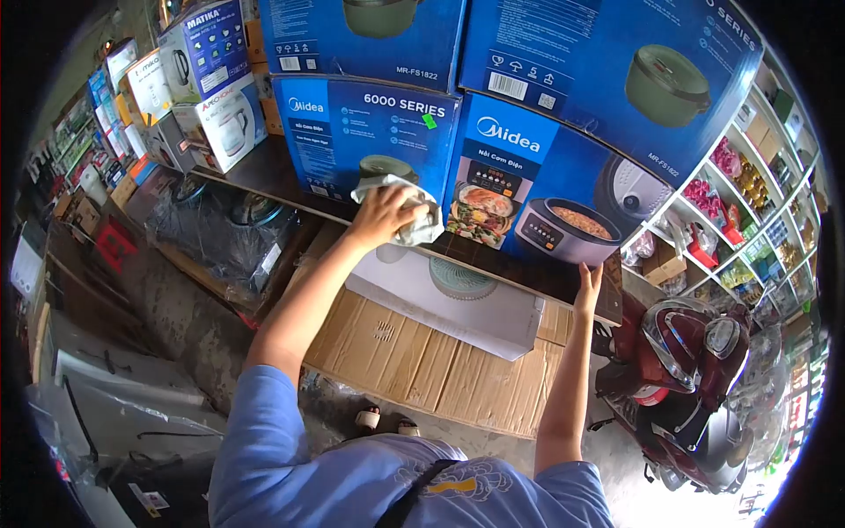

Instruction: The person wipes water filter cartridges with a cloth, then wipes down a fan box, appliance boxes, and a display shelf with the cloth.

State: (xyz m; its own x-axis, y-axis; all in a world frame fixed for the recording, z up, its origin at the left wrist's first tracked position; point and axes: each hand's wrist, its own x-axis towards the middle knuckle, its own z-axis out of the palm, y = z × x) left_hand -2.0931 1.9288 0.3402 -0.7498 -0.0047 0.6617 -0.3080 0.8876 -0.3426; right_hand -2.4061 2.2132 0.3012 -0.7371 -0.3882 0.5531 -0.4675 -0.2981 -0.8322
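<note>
My left hand (384, 214) is closed on a pale crumpled cloth (421, 223), which lies against the lower right of a blue Midea rice cooker box (321, 136) marked 6000 SERIES. My right hand (588, 287) touches the bottom edge of a larger blue Midea box (528, 167) with food and a rice cooker printed on its front; its fingers point upward and are partly hidden at the edge. Both boxes stand on a dark shelf (493, 258), and two more blue rice cooker boxes are stacked on top of them.
Below the shelf are a white box (502, 321) and a brown cardboard box (396, 339). A dark red motorbike (687, 352) stands at the right, before white shelving (748, 202). Kettle boxes (224, 128) are at the left, near plastic-wrapped goods (207, 233).
</note>
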